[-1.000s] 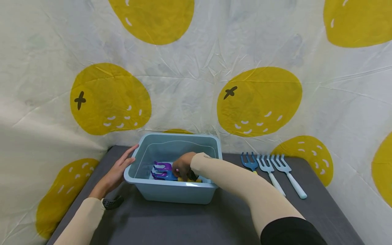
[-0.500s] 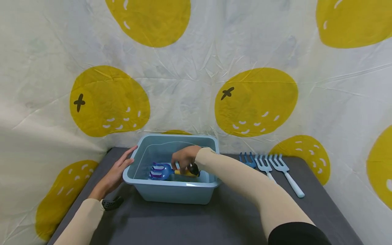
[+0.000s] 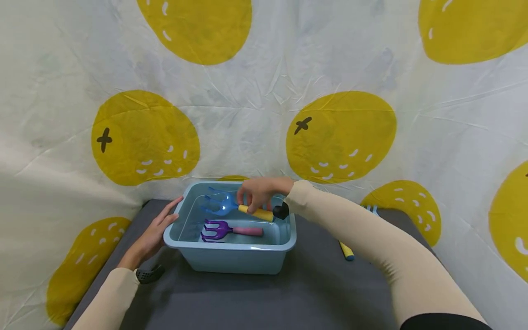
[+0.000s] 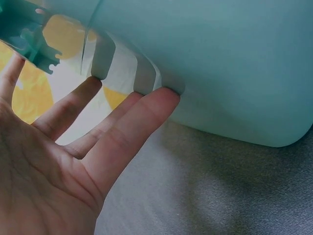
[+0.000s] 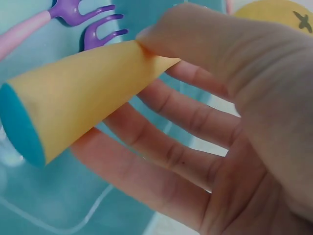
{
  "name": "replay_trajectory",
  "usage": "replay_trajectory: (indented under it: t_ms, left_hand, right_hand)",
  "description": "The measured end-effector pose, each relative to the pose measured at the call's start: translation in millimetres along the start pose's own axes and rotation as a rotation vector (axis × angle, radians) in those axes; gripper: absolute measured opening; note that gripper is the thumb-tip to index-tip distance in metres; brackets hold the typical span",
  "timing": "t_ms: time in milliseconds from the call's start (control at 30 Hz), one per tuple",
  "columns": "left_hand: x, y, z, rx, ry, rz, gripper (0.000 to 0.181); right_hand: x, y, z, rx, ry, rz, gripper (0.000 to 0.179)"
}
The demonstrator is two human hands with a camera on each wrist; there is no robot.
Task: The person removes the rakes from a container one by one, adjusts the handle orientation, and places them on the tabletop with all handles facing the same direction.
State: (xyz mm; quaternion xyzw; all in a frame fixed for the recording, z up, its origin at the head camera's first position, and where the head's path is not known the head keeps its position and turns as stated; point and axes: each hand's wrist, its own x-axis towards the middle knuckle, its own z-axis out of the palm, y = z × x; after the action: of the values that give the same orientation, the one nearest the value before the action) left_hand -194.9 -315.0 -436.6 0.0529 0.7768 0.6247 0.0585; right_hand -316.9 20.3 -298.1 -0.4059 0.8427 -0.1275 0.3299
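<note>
My right hand (image 3: 261,190) pinches the yellow handle (image 5: 78,93) of a blue garden hand fork (image 3: 222,204), its tines pointing left. Thumb and fingertips press the handle from opposite sides in the right wrist view. The fork hangs over the back part of a light blue plastic bin (image 3: 231,259). Below it, a purple hand fork (image 3: 218,229) with a pink handle lies in the bin. Another set of purple tines shows partly behind the front rim. My left hand (image 3: 152,233), fingers extended, touches the bin's left side; in the left wrist view its fingertips meet the wall (image 4: 234,73).
Right of the bin, a yellow handle (image 3: 346,251) with a blue end lies on the dark grey table (image 3: 247,302). Light blue tines (image 3: 372,209) peek out beyond my right sleeve, which hides most of those forks. A curtain (image 3: 247,137) with yellow fruit prints hangs close behind.
My right hand has lifted the blue fork from the bin's bottom and moved it up and back, uncovering the purple fork. The right forearm now covers the forks on the right. The left hand stays put.
</note>
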Motion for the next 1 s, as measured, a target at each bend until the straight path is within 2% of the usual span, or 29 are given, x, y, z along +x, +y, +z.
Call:
replay_trajectory:
  t_ms: [267,400,667,800,1000]
  left_hand:
    - [0.8,-1.1,-1.6,0.002,-0.001,0.012,0.060]
    - [0.3,-0.6,-0.8,0.010,0.001,0.001,0.061]
    - [-1.5,0.6,0.0,0.019,-0.001,-0.007,0.062]
    - [-0.7,1.2,0.2,0.017,-0.010,-0.006,0.062]
    - [-0.3,0.8,-2.8,0.031,-0.009,0.007,0.061]
  right_hand:
    - [-43.5,7,-16,-0.039,0.078,-0.024,0.034]
    - [-65.2,19,-17,-0.004,0.121,-0.021,0.034]
    - [-112.2,50,-11,0.085,0.244,0.024,0.034]
    - [-143.5,73,-3,0.141,0.317,0.039,0.036]
    - [-192.1,110,11,0.227,0.370,0.094,0.040]
